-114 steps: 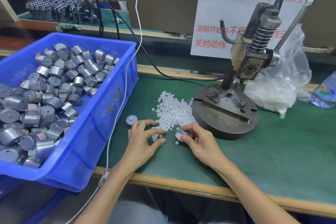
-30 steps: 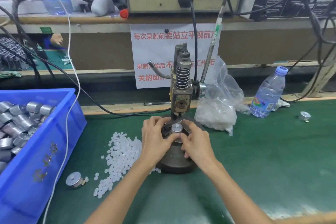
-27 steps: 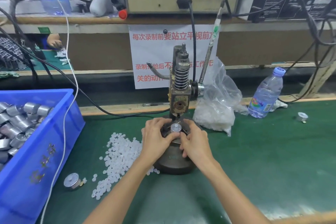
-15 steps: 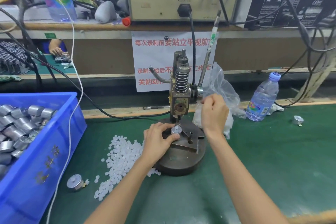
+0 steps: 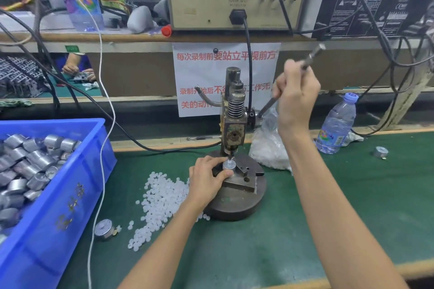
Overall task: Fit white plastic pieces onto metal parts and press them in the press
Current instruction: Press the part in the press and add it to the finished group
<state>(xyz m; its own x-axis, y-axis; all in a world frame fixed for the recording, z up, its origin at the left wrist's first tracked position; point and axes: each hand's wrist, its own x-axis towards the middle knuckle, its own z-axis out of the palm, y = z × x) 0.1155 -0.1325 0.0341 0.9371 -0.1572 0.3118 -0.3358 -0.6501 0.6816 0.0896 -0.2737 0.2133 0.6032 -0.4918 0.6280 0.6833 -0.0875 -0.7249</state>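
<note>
centre of the frame: the metal part point(image 5: 229, 164) sits in the press point(image 5: 234, 124), right under its ram point(image 5: 231, 150), with what looks like a white piece on top, too small to be sure. the left hand point(image 5: 206, 178) pinches the part between thumb and forefinger, likely to hold it square under the ram. upper right, the right hand point(image 5: 296, 98) is a closed fist round the lever point(image 5: 313, 55), gripping high up, i'd guess for leverage on the pull down. loose white pieces point(image 5: 162, 197) lie just left of the press, beside the blue bin point(image 5: 70, 195) of parts at lower left, handy for the next fit.
</note>
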